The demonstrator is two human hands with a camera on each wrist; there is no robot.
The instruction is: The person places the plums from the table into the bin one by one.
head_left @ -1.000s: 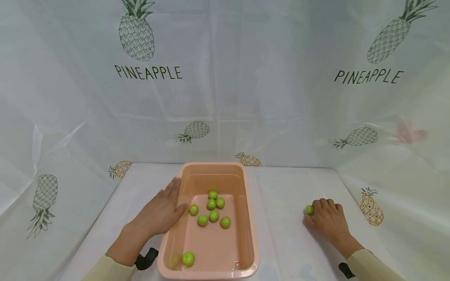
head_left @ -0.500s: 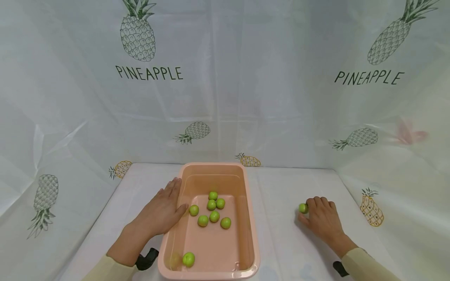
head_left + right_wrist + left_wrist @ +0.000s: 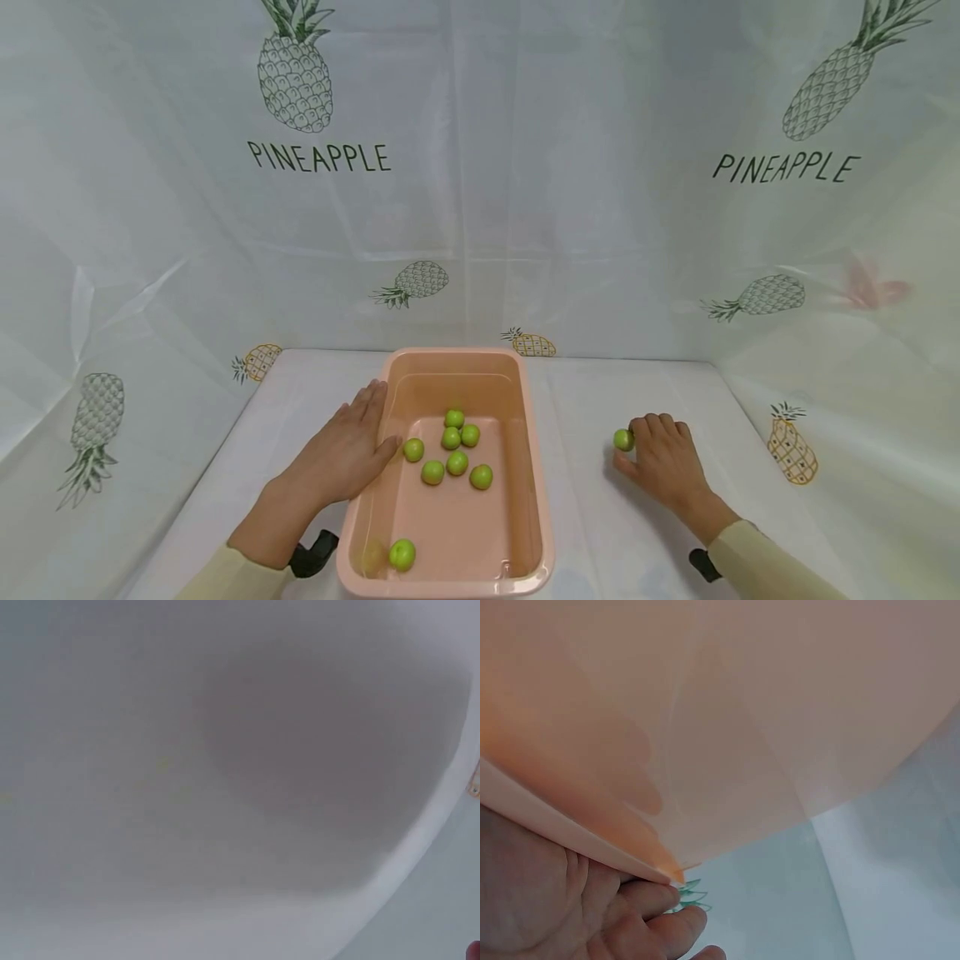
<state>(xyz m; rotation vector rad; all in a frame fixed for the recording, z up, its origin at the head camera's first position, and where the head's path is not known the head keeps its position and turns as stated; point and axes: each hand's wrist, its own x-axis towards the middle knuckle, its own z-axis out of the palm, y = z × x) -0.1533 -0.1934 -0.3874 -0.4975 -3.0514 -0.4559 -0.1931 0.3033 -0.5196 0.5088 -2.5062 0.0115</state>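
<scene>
In the head view, my left hand [image 3: 341, 450] rests along the left rim of a peach-coloured plastic tub [image 3: 538, 500], its fingers straight and its thumb lying over the edge. The left wrist view has the palm and fingers [image 3: 676, 930] against the outer side of the tub [image 3: 735, 735]. Several small round green fruits [image 3: 457, 462] lie in the tub, with one [image 3: 402, 554] apart near its front left corner. To the right, my right hand [image 3: 666, 462] pinches another small green fruit [image 3: 623, 440] between thumb and fingers. The right wrist view shows only a fingertip [image 3: 474, 951].
A white cloth [image 3: 581, 433] covers the table on both sides of the tub. Pineapple-printed sheeting [image 3: 570, 208] hangs behind and along both sides. A dark shadow falls across the white surface [image 3: 187, 847] in the right wrist view.
My right hand has moved left towards the tub, carrying the small green fruit with it. The left hand, the tub and the fruits inside it have stayed in place.
</scene>
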